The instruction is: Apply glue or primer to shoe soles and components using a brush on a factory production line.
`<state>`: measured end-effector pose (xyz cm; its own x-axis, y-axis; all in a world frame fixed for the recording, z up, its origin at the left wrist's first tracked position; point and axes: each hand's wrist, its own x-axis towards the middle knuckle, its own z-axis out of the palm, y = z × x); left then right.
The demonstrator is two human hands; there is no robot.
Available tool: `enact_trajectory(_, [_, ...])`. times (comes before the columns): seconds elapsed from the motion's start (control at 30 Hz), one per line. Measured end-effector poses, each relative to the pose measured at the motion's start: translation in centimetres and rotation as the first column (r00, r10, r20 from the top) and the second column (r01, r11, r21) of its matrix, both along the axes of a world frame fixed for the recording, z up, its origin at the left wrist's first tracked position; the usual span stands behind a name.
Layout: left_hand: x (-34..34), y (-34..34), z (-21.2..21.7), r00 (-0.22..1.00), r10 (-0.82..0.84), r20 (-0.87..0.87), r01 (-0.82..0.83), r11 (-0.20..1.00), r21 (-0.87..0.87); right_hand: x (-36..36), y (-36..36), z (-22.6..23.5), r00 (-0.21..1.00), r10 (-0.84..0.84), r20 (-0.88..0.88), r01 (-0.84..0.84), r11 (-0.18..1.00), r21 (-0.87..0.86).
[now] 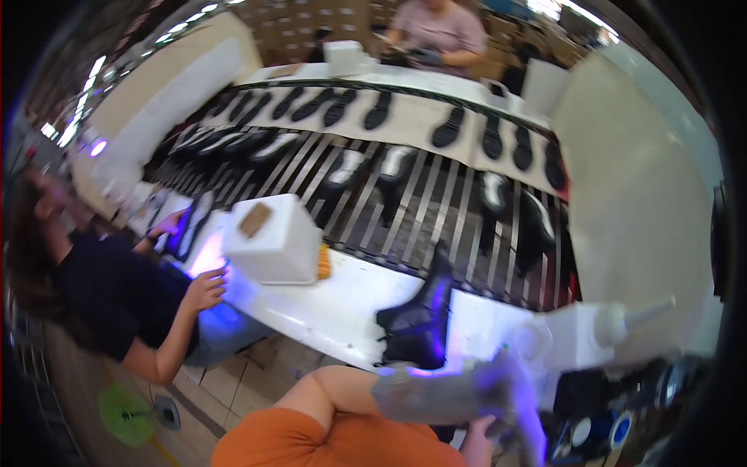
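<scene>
My left hand [475, 389], in a grey glove, reaches across to the right in front of my orange clothing. It is smeared by motion, and its fingers cannot be made out. Close against it is my right hand [510, 424], also blurred, with a bit of bare forearm below; what either hand holds, if anything, is unclear. Just beyond my hands a black boot [420, 311] rests on the white table edge [342, 303]. To the right of the hands stands a white container [572, 335] with a pale nozzle-like part [642, 314].
Past the table, a slatted conveyor [436, 210] carries black boots and a pale strip with black soles [447, 128]. A white box [272, 241] stands left of the boot. A co-worker in black [117, 288] handles a sole on the left; another person [443, 35] works at the far side.
</scene>
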<state>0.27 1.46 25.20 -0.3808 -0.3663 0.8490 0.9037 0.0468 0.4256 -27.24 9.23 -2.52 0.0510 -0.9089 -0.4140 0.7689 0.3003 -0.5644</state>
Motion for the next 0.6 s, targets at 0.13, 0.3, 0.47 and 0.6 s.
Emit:
enact_trajectory(0.13, [-0.5,1.1,-0.9,0.995,-0.017,0.093,0.017,1.0,0.005,0.3,0.5,1.0,0.986,-0.031,-0.167,0.016,0.996,-0.091])
enact_trajectory(0.3, [-1.3,1.4,-2.0,0.983,-0.018,0.185,0.013,1.0,0.027,0.0,-1.2,1.1,0.974,0.005,-0.225,-0.024,0.996,-0.084])
enact_trajectory(0.47, [-2.1,1.5,-3.3,0.962,-0.045,0.268,0.025,0.997,0.077,-0.1,-2.3,0.8,0.97,0.039,-0.24,-0.056,0.996,-0.065])
enact_trajectory(0.6, [-3.3,1.5,-4.1,0.935,-0.102,0.34,0.065,0.991,0.118,0.1,-1.8,1.1,0.966,0.026,-0.257,-0.042,0.998,-0.056])
